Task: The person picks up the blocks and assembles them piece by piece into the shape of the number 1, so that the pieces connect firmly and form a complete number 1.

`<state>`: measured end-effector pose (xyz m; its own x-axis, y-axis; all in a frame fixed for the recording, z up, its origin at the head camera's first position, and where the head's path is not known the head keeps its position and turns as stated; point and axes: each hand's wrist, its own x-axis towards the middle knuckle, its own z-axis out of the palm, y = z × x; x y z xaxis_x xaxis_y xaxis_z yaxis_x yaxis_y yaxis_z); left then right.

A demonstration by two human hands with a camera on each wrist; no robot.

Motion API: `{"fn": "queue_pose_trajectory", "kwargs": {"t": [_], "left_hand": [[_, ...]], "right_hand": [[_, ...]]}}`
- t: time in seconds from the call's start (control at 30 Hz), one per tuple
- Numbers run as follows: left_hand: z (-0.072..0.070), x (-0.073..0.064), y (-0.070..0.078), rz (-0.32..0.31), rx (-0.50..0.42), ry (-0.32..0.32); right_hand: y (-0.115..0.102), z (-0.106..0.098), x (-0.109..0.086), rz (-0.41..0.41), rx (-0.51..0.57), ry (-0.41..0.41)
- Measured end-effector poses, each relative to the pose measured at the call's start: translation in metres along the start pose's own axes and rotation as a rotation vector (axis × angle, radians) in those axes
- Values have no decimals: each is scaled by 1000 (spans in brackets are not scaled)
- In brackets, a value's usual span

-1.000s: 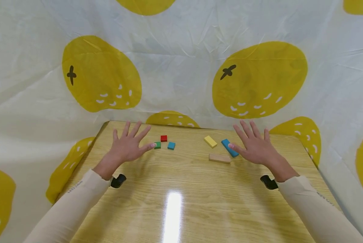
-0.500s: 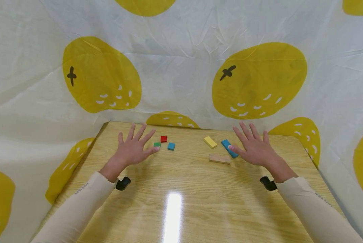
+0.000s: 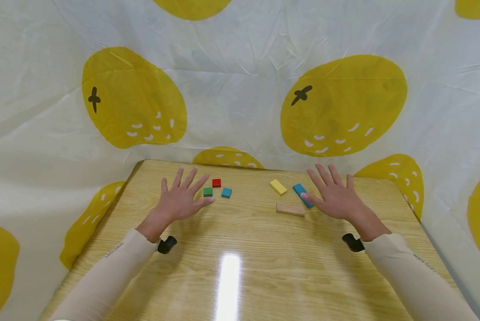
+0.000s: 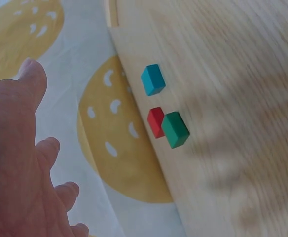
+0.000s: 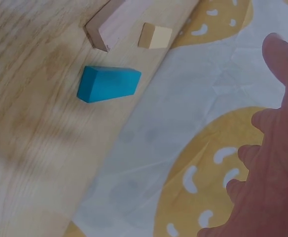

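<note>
My left hand [image 3: 177, 200] hovers over the table's left side, fingers spread and holding nothing. Just right of it lie a green block [image 3: 208, 192], a red block [image 3: 217, 183] and a small blue block [image 3: 226, 193], which also show in the left wrist view. On the right, my right hand [image 3: 338, 198] is spread in the air, with nothing in it. Its thumb overlaps a long blue block [image 3: 303, 195] in the head view. Left of that are a yellow block [image 3: 278, 187] and a plain wooden block [image 3: 290, 209].
The wooden table [image 3: 264, 258] ends at a back edge behind the blocks. A white cloth [image 3: 232, 102] with yellow fruit prints hangs behind it and along both sides. A black wrist device [image 3: 167, 244] sits at the left cuff, and another black device [image 3: 353, 242] at the right.
The left hand has shifted right and slightly toward the body, so the green block now shows in full. The right hand has moved only slightly. All blocks stay in place.
</note>
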<state>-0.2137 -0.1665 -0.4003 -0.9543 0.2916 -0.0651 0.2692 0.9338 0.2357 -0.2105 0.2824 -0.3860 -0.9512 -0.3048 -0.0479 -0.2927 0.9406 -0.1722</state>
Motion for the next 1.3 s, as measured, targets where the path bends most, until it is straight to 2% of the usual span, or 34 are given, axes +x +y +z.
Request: {"fn": "queue_pose_trajectory", "kwargs": {"t": [0.57,1.03,1.3], "left_hand": [[8,6,6,14,-9,1],[14,13,17,31,-20,-16],[23,17,21,47,-24,-21]], "right_hand": [[1,8,-3,0,32,-18],[3,14,-5,0,32,-19],[1,18,-5,0,57,-27]]}}
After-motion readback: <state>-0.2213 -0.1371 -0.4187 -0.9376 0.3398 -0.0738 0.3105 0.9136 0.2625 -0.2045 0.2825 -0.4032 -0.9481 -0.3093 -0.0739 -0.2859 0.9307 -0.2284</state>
